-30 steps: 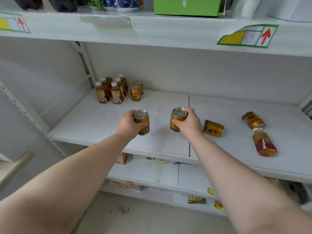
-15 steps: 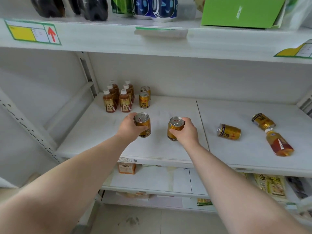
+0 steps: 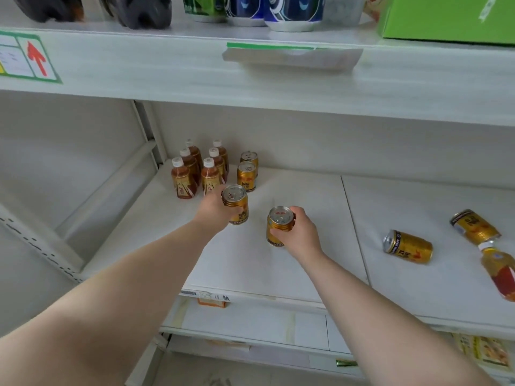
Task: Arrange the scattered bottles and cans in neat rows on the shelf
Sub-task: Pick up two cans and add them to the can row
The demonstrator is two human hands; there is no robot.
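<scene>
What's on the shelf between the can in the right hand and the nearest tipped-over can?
Nothing but bare shelf and its panel seam, as the head view shows.

Counted on the white shelf (image 3: pixel 306 196): six gold cans (image 3: pixel 246 176), two standing, two held, two lying; seven tea bottles (image 3: pixel 182 181), six upright, one on its side.

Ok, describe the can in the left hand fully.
The can is small, gold, metal-looking, with a silver pull-tab lid and dark print on its side. It is upright, its body gripped by the left hand, just in front of the row of two standing cans. Whether its base touches the shelf is unclear.
</scene>
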